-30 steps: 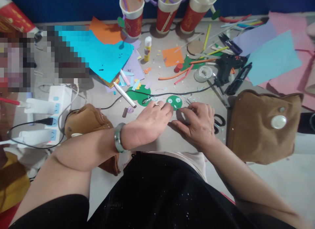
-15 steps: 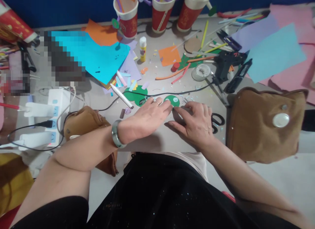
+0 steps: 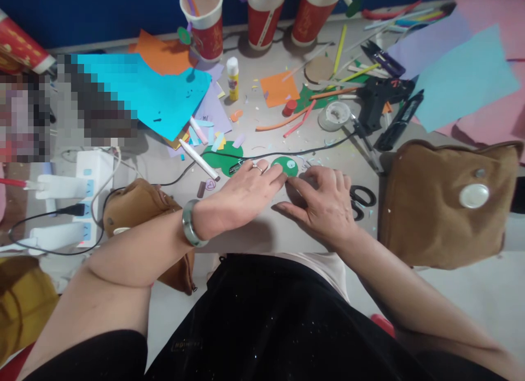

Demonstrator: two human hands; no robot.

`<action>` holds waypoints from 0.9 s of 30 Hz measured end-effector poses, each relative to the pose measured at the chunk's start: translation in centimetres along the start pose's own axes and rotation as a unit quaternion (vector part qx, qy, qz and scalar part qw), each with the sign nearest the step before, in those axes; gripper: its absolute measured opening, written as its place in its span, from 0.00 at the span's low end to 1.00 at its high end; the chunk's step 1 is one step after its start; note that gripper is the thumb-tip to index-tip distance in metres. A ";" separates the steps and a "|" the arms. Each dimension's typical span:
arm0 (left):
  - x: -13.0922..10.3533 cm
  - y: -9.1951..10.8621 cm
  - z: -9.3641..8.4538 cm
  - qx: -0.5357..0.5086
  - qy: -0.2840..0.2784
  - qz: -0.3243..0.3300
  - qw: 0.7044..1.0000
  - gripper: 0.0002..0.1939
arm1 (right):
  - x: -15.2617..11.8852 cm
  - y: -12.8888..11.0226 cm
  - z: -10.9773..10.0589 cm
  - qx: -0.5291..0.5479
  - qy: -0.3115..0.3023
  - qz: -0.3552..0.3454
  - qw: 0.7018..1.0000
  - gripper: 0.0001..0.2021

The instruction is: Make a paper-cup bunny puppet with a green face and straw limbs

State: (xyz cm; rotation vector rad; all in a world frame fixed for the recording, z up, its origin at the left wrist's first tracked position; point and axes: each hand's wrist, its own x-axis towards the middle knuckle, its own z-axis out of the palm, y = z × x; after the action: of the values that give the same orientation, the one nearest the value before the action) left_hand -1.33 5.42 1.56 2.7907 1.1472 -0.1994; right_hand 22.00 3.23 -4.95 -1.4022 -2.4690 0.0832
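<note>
Left hand (image 3: pixel 246 192) and right hand (image 3: pixel 326 203) have scooched closer, half-curled, right at the round green paper disc (image 3: pixel 284 163) toward the front edge of the grey table (image 3: pixel 295 242); can't tell if they're pinching it. Red-and-white paper cups (image 3: pixel 266 17) line the back edge.

Blk short-slv top (image 3: pixel 262 321) w/ tiny wht specks, small boxed lettering (image 3: pixel 186 345) low on front. Gry-grn bangle (image 3: pixel 187 223) on L wrist (image 3: pixel 202 220). Silvery ring (image 3: pixel 257 167) on one of L fingers (image 3: pixel 275 175).

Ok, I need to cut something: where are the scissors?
In the head view, the black-handled scissors lie right of centre, between the right hand and the brown bag, partly hidden.
</note>
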 end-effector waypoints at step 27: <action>-1.1 0.0 0.9 0.044 0.035 0.025 0.998 0.28 | 0.0 0.5 0.6 -0.016 0.100 0.023 0.995 0.31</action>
State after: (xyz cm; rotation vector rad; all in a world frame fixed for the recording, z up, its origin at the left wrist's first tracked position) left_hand -2.19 4.48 0.89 2.9208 1.1079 -0.1522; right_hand 22.27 3.54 -5.61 -1.4060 -2.2845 -0.0841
